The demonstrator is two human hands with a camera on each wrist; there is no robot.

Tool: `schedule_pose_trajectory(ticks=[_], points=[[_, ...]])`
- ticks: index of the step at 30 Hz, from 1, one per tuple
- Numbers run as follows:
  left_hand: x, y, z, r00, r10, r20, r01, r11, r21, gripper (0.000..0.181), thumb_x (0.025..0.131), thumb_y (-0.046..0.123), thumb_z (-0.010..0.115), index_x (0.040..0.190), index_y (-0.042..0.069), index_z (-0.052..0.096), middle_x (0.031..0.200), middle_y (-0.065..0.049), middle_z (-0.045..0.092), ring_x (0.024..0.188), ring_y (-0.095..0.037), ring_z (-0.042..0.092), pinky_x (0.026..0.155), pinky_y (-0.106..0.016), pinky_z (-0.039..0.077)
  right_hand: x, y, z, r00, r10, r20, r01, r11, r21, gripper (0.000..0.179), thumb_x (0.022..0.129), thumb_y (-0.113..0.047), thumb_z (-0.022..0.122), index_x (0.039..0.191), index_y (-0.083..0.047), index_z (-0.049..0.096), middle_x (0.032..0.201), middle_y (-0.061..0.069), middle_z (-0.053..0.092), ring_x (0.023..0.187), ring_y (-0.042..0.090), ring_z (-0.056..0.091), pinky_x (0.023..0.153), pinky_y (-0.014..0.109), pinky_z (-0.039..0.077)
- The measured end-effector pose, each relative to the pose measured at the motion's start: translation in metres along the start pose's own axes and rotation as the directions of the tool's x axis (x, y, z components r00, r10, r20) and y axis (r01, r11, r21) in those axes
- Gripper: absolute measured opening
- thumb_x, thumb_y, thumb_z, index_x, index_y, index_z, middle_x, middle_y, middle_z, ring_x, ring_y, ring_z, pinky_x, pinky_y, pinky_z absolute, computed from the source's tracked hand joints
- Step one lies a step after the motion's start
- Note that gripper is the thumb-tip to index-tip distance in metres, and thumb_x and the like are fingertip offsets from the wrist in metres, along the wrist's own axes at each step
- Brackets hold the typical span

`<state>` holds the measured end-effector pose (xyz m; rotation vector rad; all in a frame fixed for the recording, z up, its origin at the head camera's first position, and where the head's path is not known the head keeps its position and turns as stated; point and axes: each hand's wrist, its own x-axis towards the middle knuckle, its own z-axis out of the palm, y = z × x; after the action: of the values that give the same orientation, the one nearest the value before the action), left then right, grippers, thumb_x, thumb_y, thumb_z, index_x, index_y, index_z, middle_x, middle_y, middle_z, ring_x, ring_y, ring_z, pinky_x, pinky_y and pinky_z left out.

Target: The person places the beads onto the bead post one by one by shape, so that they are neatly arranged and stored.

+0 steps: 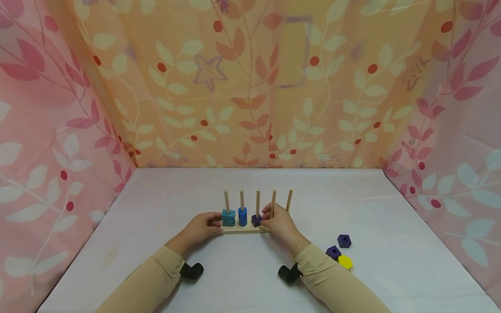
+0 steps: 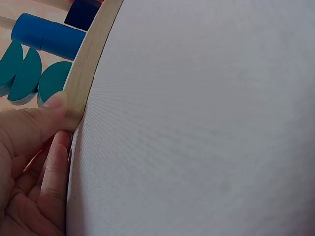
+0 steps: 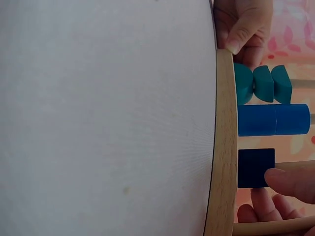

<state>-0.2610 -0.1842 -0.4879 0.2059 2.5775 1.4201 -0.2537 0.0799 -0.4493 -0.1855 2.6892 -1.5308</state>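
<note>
Purple block [image 1: 256, 221] sat low on the middle peg [image 1: 258, 202], its bottom against the wooden base [image 1: 238, 231]. Right hand [image 1: 283, 224] pinched it, thumb on an upper corner and fingertips against its side. Left hand [image 1: 203, 226] gripped the base by its left end, with the thumb over the front corner and the fingers round the end. Teal blocks [image 1: 228, 214] with rounded sides were stacked on the first peg [image 1: 226, 200], nearest the left hand; two blue blocks [image 1: 242, 218] made a column on the second peg [image 1: 242, 199], between teal and purple. The fourth peg [image 1: 274, 200] rose right at the right hand. The fifth peg [image 1: 289, 199] stood beyond, its foot hidden by that hand. Out on the white cloth [image 1: 235, 287], right of the base, lay two loose purple blocks [image 1: 341, 242] and a yellow block [image 1: 345, 261], which touched the nearer purple one.
</note>
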Motion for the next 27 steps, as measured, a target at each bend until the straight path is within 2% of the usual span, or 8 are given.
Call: schedule_pose_trajectory(ticks=[9,14,20,27], points=[[0.000,0.002,0.000,1.000,-0.004,-0.010,0.004,1.000,0.002,0.050,0.075,0.014,0.075,0.122,0.010,0.058,0.095,0.002,0.064,0.089,-0.012,0.056,0.080,-0.031,0.046,-0.002,-0.002,-0.001,1.000,-0.010,-0.010,0.010,1.000,-0.013,0.024,0.072,0.003,0.070,0.089,-0.001,0.055,0.073,0.003,0.057,0.065,0.013,0.052,0.059,0.025,0.043],[-0.001,0.002,0.000,1.000,-0.009,-0.006,0.009,1.000,0.003,0.050,0.076,0.014,0.074,0.122,0.011,0.058,0.095,0.002,0.063,0.089,-0.011,0.056,0.081,-0.031,0.045,-0.002,-0.002,-0.003,1.000,0.011,0.011,-0.011,1.000,-0.007,0.023,0.074,0.001,0.070,0.091,-0.002,0.055,0.074,0.003,0.058,0.067,0.014,0.053,0.059,0.026,0.044],[-0.002,0.003,0.000,1.000,-0.003,-0.003,0.003,1.000,0.004,0.051,0.076,0.015,0.074,0.123,0.010,0.057,0.097,0.002,0.063,0.091,-0.012,0.056,0.082,-0.031,0.046,-0.008,-0.007,-0.012,0.999,0.022,0.047,-0.021,1.000,-0.017,0.027,0.078,-0.005,0.070,0.101,-0.003,0.057,0.091,0.006,0.062,0.083,0.019,0.058,0.074,0.033,0.048],[-0.001,0.003,-0.001,1.000,0.009,0.003,-0.009,1.000,-0.005,0.050,0.076,0.015,0.074,0.123,0.010,0.057,0.098,0.001,0.063,0.090,-0.012,0.056,0.080,-0.030,0.046,-0.018,-0.013,-0.032,0.996,-0.026,0.087,0.027,1.000,-0.007,0.047,0.080,-0.007,0.068,0.124,-0.006,0.053,0.116,0.011,0.060,0.108,0.029,0.056,0.091,0.044,0.042]])
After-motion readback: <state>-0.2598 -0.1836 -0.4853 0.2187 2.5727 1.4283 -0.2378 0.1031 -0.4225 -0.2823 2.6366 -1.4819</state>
